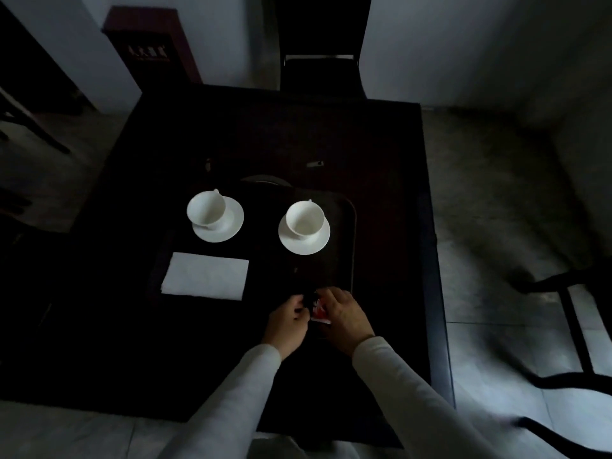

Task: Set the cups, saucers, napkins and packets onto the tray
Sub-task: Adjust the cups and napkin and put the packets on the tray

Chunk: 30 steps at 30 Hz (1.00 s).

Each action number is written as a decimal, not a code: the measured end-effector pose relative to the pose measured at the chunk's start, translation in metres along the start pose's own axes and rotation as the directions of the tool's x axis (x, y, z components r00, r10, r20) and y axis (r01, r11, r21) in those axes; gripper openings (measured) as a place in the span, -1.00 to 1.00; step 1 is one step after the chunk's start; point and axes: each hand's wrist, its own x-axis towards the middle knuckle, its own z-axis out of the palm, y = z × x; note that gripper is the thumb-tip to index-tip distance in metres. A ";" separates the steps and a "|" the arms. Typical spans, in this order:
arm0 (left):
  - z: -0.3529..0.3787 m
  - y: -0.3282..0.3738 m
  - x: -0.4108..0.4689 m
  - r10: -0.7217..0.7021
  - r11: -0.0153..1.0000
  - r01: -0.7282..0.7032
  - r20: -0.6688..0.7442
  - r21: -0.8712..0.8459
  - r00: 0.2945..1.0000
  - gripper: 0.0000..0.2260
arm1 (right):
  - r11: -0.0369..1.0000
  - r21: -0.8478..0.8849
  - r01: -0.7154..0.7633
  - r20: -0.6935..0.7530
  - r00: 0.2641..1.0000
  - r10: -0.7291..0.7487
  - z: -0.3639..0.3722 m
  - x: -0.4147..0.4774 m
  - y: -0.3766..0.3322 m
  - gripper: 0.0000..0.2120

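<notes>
A dark tray point(349, 223) lies on the dark table. One white cup point(206, 207) stands on its saucer point(231, 226) at the tray's far left. A second cup point(304, 217) on a saucer point(291, 241) stands at the far right. A white folded napkin point(206, 276) lies at the near left. At the tray's near right corner both hands meet over red-and-white packets point(319, 312). My right hand point(344, 314) curls over the packets. My left hand point(289, 321) is curled beside them, fingertips at the packets; the contact is too dark to make out.
A dark plate rim point(265, 179) shows beyond the tray. A small pale object point(314, 164) lies farther back on the table point(381, 144). Dark chairs stand behind the table point(319, 71) and at the right point(569, 326). A dark red box point(155, 44) stands at the back left.
</notes>
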 end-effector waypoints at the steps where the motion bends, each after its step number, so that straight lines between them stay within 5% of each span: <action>1: 0.003 0.002 0.001 -0.005 1.000 0.005 -0.003 0.012 1.000 -0.66 | 1.000 -0.023 0.005 0.001 1.000 -0.005 0.000 0.003 0.002 -0.34; 15: 0.011 0.016 0.010 -0.107 0.994 0.106 -0.022 -0.018 0.994 -0.71 | 0.971 -0.236 0.044 0.147 0.989 -0.009 -0.009 0.033 0.008 -0.16; 21: 0.010 0.020 0.011 -0.130 0.990 0.128 -0.017 -0.062 0.991 -0.72 | 0.979 -0.200 0.035 0.120 0.993 -0.011 -0.012 0.031 0.001 -0.19; 30: -0.003 0.018 0.009 -0.015 0.989 0.030 0.106 -0.147 0.994 -0.90 | 0.967 0.245 -0.074 0.069 0.996 0.059 -0.017 0.017 -0.006 -0.29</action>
